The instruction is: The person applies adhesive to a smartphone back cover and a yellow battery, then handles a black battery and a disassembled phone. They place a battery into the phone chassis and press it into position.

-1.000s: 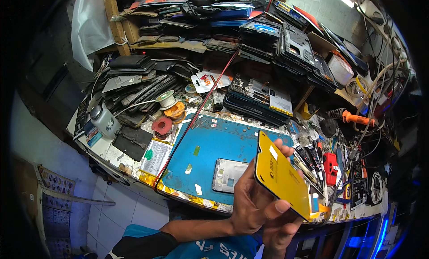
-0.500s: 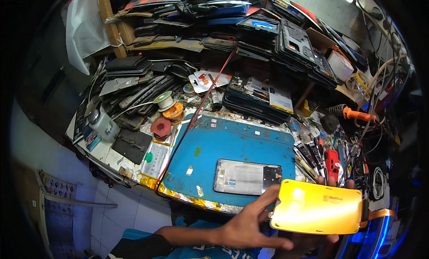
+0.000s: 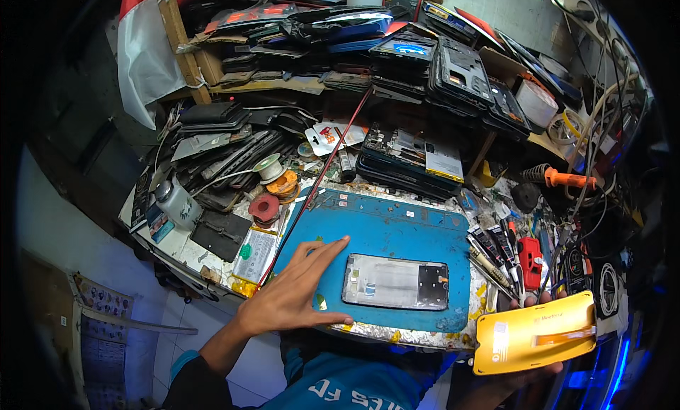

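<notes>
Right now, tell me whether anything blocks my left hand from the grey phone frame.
Nothing visible does: between the left hand and the grey phone frame shows only the blue mat, with a small scrap lying on it.

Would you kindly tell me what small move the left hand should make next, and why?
Probably close the left hand on the frame: it is spread open at the frame's left end, not gripping it, and the frame lies flat on the mat while the right hand holds the yellow panel.
</notes>
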A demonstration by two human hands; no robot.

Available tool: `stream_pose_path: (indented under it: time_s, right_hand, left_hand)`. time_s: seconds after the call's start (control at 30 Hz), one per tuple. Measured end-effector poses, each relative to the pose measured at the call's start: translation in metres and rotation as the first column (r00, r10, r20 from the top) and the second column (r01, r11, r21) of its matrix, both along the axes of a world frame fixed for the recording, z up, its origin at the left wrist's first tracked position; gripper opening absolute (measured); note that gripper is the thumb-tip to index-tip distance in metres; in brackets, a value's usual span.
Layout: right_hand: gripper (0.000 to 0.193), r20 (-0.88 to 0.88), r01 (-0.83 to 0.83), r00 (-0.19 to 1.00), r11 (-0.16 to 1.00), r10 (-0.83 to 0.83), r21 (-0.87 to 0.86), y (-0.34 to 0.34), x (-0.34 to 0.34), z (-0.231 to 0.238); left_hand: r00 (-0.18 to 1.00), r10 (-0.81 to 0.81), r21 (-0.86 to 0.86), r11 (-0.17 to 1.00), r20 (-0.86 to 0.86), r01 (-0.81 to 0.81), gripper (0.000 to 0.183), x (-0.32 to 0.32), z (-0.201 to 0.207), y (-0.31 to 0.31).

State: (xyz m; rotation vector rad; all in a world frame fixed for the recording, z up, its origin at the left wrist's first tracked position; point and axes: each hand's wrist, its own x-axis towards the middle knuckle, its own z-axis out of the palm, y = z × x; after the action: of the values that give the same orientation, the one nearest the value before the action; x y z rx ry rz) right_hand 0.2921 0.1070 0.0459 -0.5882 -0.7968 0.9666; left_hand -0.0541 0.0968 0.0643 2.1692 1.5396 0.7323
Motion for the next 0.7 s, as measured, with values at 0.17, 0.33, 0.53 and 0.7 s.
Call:
stream_pose_path:
  time_s: [0.17, 0.33, 0.53, 0.7]
  right_hand:
    - [0.129, -0.01, -0.157, 0.987, 0.986, 0.158, 0.048, -0.01, 0.014, -0.002]
    - [0.132, -0.057, -0.214, 0.973, 0.965, 0.225, 0.152, -0.002, 0.024, 0.005]
    - [0.131, 0.084, -0.121, 0.991, 0.981, 0.109, 0.152, 0.008, 0.016, 0.039]
    - [0.111, 0.469, 0.079, 0.867, 0.976, -0.169, 0.205, 0.032, -0.002, 0.083]
  left_hand:
    - [0.998, -0.009, -0.073, 0.997, 0.065, 0.014, 0.116, 0.003, -0.005, 0.01]
    - [0.979, -0.043, -0.003, 0.999, 0.201, 0.044, 0.118, 0.005, 0.012, 0.017]
    - [0.729, -0.208, 0.186, 0.976, 0.652, 0.112, 0.124, 0.035, 0.039, 0.035]
    - [0.709, -0.185, 0.239, 0.971, 0.681, 0.023, 0.124, 0.08, 0.04, 0.041]
